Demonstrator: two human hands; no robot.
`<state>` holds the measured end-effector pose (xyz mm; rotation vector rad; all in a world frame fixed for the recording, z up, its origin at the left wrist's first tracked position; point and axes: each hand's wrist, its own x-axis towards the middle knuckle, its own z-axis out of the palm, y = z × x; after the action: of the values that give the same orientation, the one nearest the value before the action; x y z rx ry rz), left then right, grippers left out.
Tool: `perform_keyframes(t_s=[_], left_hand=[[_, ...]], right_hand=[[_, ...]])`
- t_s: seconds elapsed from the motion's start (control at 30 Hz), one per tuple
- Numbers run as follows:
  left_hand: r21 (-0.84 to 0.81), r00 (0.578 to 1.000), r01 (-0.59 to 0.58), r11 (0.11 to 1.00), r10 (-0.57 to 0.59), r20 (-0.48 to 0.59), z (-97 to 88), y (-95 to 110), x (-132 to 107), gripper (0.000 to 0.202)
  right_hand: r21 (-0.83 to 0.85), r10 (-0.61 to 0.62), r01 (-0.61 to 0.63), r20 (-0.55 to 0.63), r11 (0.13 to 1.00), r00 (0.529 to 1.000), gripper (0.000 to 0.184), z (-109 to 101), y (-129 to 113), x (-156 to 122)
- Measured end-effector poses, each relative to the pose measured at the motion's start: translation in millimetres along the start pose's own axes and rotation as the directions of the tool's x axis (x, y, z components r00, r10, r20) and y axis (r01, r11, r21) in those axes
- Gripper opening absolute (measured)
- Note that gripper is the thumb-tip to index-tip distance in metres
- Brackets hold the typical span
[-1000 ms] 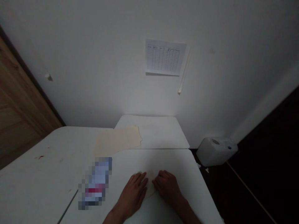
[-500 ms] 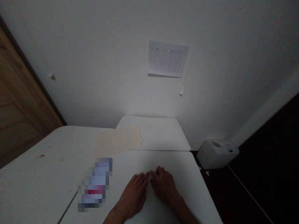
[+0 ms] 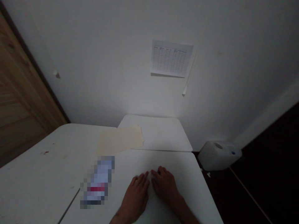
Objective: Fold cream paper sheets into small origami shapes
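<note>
My left hand point(image 3: 137, 196) rests low over the white table point(image 3: 182, 186), back upward, its fingers bent and drawn together. Close beside it on the right, my right hand point(image 3: 165, 185) is held the same way, its fingers curled toward the left one. The fingertips of both nearly meet over the table top. A faint pale patch shows between the hands, perhaps something thin; what the fingers hold, if anything, is hidden in the dim light. Left of my hands lies a pixelated bluish-white item point(image 3: 100, 177) with a red band, its kind unreadable.
Cream-coloured sheets point(image 3: 120, 139) lie across the table joint behind. A printed chart point(image 3: 171, 58) hangs on the wall beside a white strip point(image 3: 189, 73). A translucent plastic jug point(image 3: 217, 157) stands on the dark floor at right. Wooden boards point(image 3: 21, 81) border the left.
The view has shifted slightly, so the surroundings sit a little further right. My hands keep almost the same pose, with fingertips close together on the table.
</note>
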<state>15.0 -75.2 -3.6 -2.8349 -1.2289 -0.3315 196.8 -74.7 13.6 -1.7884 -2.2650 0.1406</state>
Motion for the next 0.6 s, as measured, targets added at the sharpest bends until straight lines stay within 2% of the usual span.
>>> perform_keyframes(t_s=[0.3,0.5,0.6], left_hand=[[0.091,0.966,0.090,0.992,-0.065,-0.249,26.0,-11.0,-27.0,0.031],[0.049,0.962,0.108,0.993,-0.092,-0.255,24.1,-13.0,-27.6,0.029],[0.025,0.968,0.105,0.994,-0.096,-0.232,20.2,-12.7,-25.9,0.030]], right_hand=[[-0.006,0.011,-0.011,-0.020,1.000,1.000,0.027,3.0,-2.0,2.5],[-0.064,0.015,-0.018,-0.034,0.998,0.999,0.020,7.5,-8.6,9.9],[-0.066,-0.045,0.045,-0.005,0.997,0.999,0.018,11.3,-11.5,13.2]])
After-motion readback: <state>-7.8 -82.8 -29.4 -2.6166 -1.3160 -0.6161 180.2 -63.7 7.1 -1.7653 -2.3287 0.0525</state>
